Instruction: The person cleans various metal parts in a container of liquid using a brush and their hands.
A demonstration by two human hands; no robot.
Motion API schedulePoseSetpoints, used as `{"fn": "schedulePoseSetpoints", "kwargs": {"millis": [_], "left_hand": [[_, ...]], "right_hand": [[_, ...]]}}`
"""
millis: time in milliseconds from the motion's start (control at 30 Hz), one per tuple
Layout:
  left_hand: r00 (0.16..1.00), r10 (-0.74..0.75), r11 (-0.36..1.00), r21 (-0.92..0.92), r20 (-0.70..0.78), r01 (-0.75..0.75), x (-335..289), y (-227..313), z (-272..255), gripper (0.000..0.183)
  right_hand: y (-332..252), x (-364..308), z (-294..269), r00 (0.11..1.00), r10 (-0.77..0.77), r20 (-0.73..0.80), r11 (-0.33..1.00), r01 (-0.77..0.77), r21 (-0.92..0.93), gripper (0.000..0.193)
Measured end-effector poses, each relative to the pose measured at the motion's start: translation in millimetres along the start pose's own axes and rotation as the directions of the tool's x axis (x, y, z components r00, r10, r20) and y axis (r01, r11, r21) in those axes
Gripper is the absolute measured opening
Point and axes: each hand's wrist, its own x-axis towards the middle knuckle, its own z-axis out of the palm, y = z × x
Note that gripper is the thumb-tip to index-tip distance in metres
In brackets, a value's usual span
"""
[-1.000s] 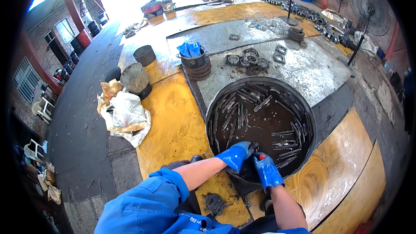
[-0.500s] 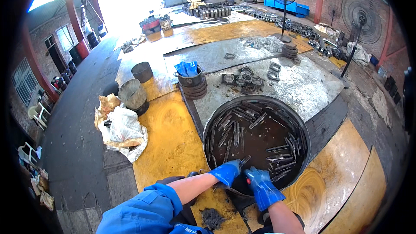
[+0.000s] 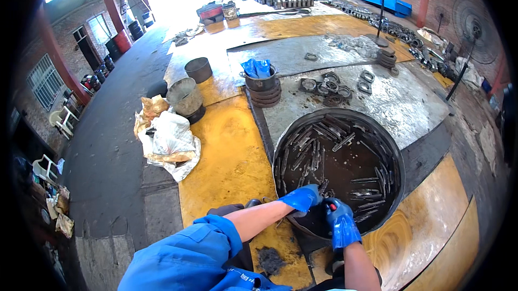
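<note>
Yellow boards [image 3: 226, 177] lie beside a round tub [image 3: 400, 183]. Over its near side the left hand [image 3: 303, 198] clamps its fingers on a dark strip [image 3: 323, 186], probably so drips fall back; the right hand's [image 3: 341, 218] fingers close round a small red thing [image 3: 332, 207]. More strips [image 3: 316, 153] lie in dark liquid [image 3: 341, 168]. Beyond, a pot [image 3: 260, 83] rests on stacked rings [image 3: 264, 98], perhaps for height.

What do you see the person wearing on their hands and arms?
The left hand and right hand wear blue gloves, glossy toward the wrists, darker toward the ends. A loose blue sleeve ends above the bare left forearm; the right forearm is bare too.
</note>
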Motion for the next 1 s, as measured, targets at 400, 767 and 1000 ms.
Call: {"fn": "schedulePoseSetpoints", "kwargs": {"millis": [400,767,1000], "left_hand": [[0.957,0.287,0.956,-0.046,-0.037,-0.289,-8.8,-11.4,18.6,0.056],[0.962,0.272,0.944,-0.192,-0.004,-0.268,27.1,-13.2,14.6,0.057],[0.874,0.453,0.841,-0.241,-0.174,-0.484,5.3,-15.5,33.1,0.096]], "right_hand": [[-9.7,2.8,-34.3,0.774,0.492,0.398,0.758,-0.606,0.241,0.029],[-13.2,-2.1,-10.4,0.974,0.198,0.112,0.98,-0.195,-0.034,0.03],[6.1,1.9,-3.6,0.965,0.243,0.094,0.948,-0.216,-0.233,0.036]]}}
